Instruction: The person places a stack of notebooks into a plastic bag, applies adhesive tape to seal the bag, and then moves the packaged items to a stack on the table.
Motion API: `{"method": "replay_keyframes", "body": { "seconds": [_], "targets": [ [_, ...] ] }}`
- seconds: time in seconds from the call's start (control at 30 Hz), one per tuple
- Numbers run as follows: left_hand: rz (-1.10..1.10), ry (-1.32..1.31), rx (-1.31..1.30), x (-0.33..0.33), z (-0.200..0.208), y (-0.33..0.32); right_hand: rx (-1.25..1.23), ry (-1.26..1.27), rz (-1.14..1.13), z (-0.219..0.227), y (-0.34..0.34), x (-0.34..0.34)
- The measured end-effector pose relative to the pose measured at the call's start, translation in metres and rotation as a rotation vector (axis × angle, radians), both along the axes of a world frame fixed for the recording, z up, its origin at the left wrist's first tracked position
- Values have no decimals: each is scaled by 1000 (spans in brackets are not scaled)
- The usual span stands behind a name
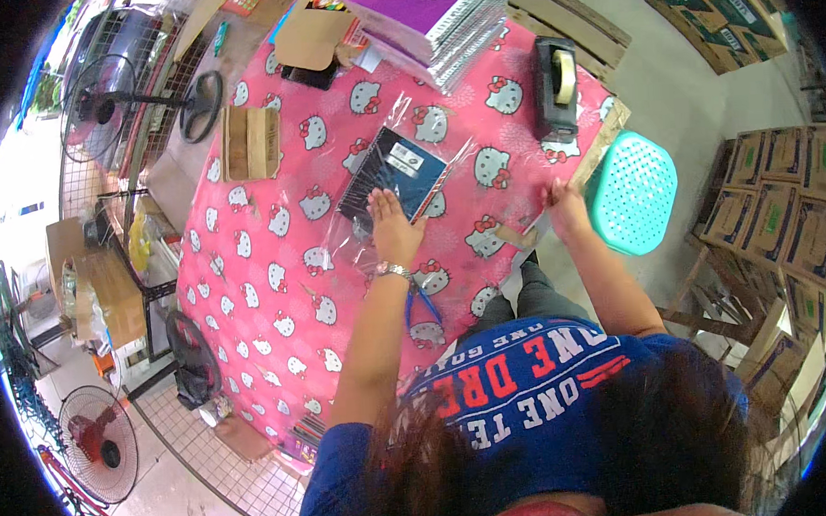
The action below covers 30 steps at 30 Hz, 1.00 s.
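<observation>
- Two hands are at work on the table (273, 265), which is covered with a pink cloth printed with white cat faces; both forearms come in from its near edge.
- Left hand (394, 223) lies flat, fingers spread, pressing on the near end of a dark blue notebook (397, 170) that sits inside a clear plastic sleeve (425, 131).
- That notebook lies near the middle of the table, just beyond the left hand; its long axis runs slantwise, from the hand away toward the far right corner.
- Right hand (564, 205) is at the table's right edge, well apart from the notebook, with its fingers pinched together on what looks like a small strip of tape; the strip is too small to tell for sure.
- Directly beyond the right hand, by the far right corner, stands a black tape dispenser (556, 84).
- Of the two, the left hand is on the notebook and the right is the nearer to the dispenser.
- Blue-handled scissors (421, 304) lie by the near edge, just beside the left wrist.
- At the far edge sits a stack of purple notebooks (438, 14); a teal stool (632, 190) stands off the right edge.
</observation>
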<state>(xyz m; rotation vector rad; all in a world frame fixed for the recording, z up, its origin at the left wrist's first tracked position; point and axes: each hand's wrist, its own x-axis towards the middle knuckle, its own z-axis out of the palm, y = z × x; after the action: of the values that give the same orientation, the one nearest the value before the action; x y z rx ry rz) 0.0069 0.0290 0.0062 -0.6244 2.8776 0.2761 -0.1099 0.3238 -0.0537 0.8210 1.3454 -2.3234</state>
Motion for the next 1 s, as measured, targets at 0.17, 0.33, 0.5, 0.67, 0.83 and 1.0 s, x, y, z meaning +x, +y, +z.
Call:
{"method": "replay_keyframes", "body": {
  "seconds": [0.17, 0.33, 0.5, 0.67, 0.83, 1.0],
  "targets": [
    [26, 63, 22, 8, -8, 2, -295, -146, 451, 40, -51, -40],
    [18, 143, 50, 0, -8, 5, -342, -136, -16, 45, -110, -9],
    [26, 108, 71, 3, -8, 4, -42, -134, -118, 69, -59, 29],
    [18, 116, 79, 3, -7, 3, 16, -90, -58, 86, -34, 33],
    [-3, 102, 60, 3, -6, 1, 13, -23, -42, 105, -50, 37],
    [4, 122, 60, 4, -6, 0, 96, -82, -92, 81, -52, 34]
  ]
}}
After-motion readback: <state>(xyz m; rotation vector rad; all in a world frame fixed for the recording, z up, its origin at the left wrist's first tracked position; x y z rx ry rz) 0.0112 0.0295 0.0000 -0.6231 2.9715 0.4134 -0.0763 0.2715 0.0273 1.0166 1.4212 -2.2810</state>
